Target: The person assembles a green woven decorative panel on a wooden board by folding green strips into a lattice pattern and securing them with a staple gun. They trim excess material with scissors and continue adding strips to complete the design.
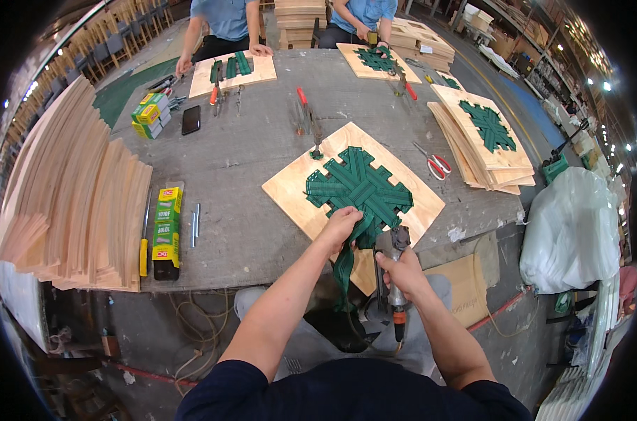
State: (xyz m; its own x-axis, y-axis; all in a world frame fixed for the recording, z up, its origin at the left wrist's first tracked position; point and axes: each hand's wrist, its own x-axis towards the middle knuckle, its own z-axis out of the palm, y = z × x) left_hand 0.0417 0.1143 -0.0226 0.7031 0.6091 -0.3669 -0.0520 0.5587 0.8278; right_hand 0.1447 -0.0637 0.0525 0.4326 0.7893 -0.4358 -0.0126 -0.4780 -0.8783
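A square plywood panel [288, 186] lies turned cornerwise at the table's near edge, its middle covered by crossed green webbing strips [360, 184]. My left hand [342, 226] is closed on a loose green webbing strap [343, 272] at the panel's near side. The strap's tail hangs down over the table edge. My right hand [405, 274] grips a staple gun [393, 242], its grey head beside the panel's near corner and an orange-and-black hose end below. Past the panel's far corner lies a red-handled tool [303, 98]. Red-handled scissors [438, 166] rest to its right.
Tall stacked plywood panels [80, 196] fill the left. Beside them are yellow-green boxes [167, 224]; a black phone [192, 120] lies farther back. More webbed panels [483, 133] are piled at right, near a plastic-wrapped bundle [571, 228]. Two co-workers handle panels [262, 69] across the grey table [227, 182].
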